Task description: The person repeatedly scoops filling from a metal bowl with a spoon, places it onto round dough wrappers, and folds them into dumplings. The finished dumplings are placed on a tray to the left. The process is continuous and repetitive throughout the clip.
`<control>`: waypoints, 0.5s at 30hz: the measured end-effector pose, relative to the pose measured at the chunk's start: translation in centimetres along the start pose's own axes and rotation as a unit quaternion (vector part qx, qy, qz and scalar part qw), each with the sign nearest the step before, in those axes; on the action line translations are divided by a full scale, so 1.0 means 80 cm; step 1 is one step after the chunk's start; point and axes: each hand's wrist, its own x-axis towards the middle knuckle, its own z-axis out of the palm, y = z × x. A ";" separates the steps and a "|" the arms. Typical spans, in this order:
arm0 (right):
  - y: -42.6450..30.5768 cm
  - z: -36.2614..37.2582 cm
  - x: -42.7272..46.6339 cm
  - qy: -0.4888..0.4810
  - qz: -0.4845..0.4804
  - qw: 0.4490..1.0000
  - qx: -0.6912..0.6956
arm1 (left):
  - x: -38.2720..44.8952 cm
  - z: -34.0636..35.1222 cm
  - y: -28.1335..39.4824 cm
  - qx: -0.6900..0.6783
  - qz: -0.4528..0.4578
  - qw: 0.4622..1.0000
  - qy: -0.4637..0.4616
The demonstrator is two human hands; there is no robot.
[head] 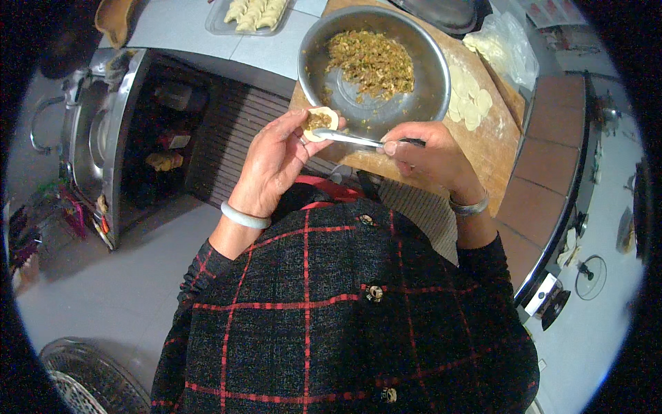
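Observation:
My left hand (282,152) holds a round dough wrapper (320,123) with minced filling on it, near the bowl's lower left rim. In my right hand (432,155) is a metal spoon (351,138) with a dark handle end; its tip touches the filled wrapper. Just beyond both hands stands a wide stainless steel bowl (341,90), with chopped filling (375,59) heaped towards its far side. Flat dough wrappers (468,98) lie overlapping on the floured wooden board (494,147), right of the bowl.
A clear plastic tray (214,25) of folded dumplings (253,13) stands on the tiled counter (181,31) at the upper left. A plastic bag (512,49) with dough pieces lies beyond the board. Left is an open cabinet beside a metal sink (93,150); a brown-tiled ledge (545,158) runs along the right.

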 end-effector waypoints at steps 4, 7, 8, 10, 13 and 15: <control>-0.003 -0.005 0.000 0.006 0.025 1.000 -0.008 | 0.004 0.002 -0.003 -0.001 -0.004 1.000 0.004; -0.007 -0.015 -0.002 0.031 0.039 0.998 -0.035 | 0.006 0.007 -0.004 0.006 0.005 1.000 0.012; -0.008 -0.016 -0.002 0.018 0.021 0.999 -0.027 | 0.006 0.009 -0.004 0.006 0.007 1.000 0.015; -0.008 -0.021 -0.004 0.005 -0.003 1.000 -0.015 | 0.007 0.013 -0.005 0.011 0.004 1.000 0.018; -0.006 -0.040 -0.012 0.011 -0.016 1.000 -0.018 | 0.011 0.017 -0.005 0.018 -0.007 1.000 0.016; 0.002 -0.054 -0.016 0.067 -0.013 0.998 -0.005 | 0.014 0.018 -0.004 0.010 -0.016 1.000 0.006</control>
